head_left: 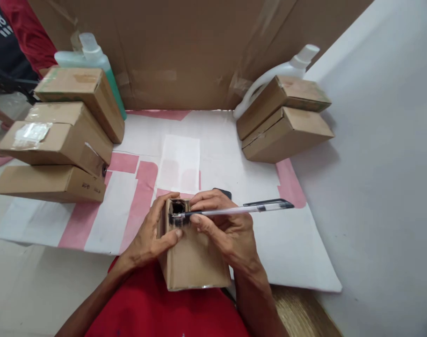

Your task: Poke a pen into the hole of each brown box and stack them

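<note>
A small cardboard box (197, 262) rests at my lap against the table's near edge. Near its far left corner is a dark hole with black smudges around it. My left hand (155, 234) is closed on the box's left side, its thumb on the top face just below the hole. My right hand (227, 224) pinches a clear pen (234, 210) with a black cap on its back end. The pen lies nearly level, its tip at the hole's lower edge. Part of a dark flat object (223, 192) shows behind my right hand.
Several cardboard boxes (55, 182) are stacked on the left, with a green-filled bottle (115, 84) behind. Two more boxes (286, 135) and a white bottle (299, 65) stand right. A white sheet (180, 161) lies mid-table. A cardboard panel (185, 47) closes the back; another person's sleeve (27, 32) shows left.
</note>
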Motion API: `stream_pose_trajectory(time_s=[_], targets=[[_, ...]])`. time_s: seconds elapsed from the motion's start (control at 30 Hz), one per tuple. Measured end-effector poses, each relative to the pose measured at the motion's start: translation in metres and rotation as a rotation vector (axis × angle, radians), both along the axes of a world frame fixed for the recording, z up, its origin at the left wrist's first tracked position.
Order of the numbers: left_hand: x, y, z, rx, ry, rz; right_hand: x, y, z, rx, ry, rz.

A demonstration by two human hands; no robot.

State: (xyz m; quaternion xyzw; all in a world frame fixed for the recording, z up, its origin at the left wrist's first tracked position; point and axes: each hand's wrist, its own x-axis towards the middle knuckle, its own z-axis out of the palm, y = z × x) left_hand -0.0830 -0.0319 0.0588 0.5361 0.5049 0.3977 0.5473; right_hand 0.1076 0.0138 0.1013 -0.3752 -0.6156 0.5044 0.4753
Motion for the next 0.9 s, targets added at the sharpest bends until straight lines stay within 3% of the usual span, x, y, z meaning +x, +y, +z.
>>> stream_pose_trajectory(time_s=[0.4, 0.77, 0.9], targets=[[0.0, -0.001, 0.001, -0.001, 0.01, -0.001, 0.006, -0.001, -0.001, 0.079, -0.134, 0.015], [-0.001, -0.003, -0.006, -0.02, -0.022, 0.018, -0.001, -0.003, -0.004, 0.092, -0.244, -0.225], [-0.001, -0.005, -0.006, -0.013, -0.016, 0.037, -0.004, 0.009, -0.006, 0.117, -0.206, -0.29]])
